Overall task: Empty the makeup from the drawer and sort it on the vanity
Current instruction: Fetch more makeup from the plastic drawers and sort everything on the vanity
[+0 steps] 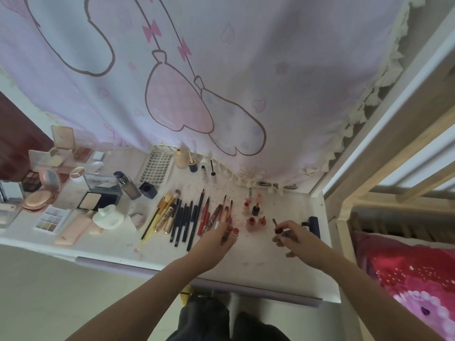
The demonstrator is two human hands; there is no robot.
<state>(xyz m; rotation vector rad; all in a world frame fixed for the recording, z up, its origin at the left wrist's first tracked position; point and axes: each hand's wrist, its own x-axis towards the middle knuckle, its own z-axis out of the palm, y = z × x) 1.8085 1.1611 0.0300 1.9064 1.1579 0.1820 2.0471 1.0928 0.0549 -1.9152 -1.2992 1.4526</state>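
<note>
The white vanity top (pixel 261 257) holds sorted makeup. My left hand (pixel 219 236) reaches over the row of red lip pencils (pixel 209 215) and grips a small red-capped lip tube (pixel 235 232). My right hand (pixel 291 236) pinches a dark red lip gloss bottle (pixel 278 231) with its applicator wand (pixel 274 221) sticking up. Between my hands stand small lip gloss bottles (pixel 256 221). Black pencils (pixel 184 217) and gold-handled brushes (pixel 163 212) lie in rows further left. The drawer is out of sight.
Compacts and palettes (pixel 49 190) crowd the left end, with a foundation bottle (pixel 128 185), a white bottle (pixel 108 217) and a lash tray (pixel 157 168). A dark blue item (pixel 314 223) lies at the right. A pink curtain (pixel 197 82) hangs behind; a wooden bed frame (pixel 369 183) stands right.
</note>
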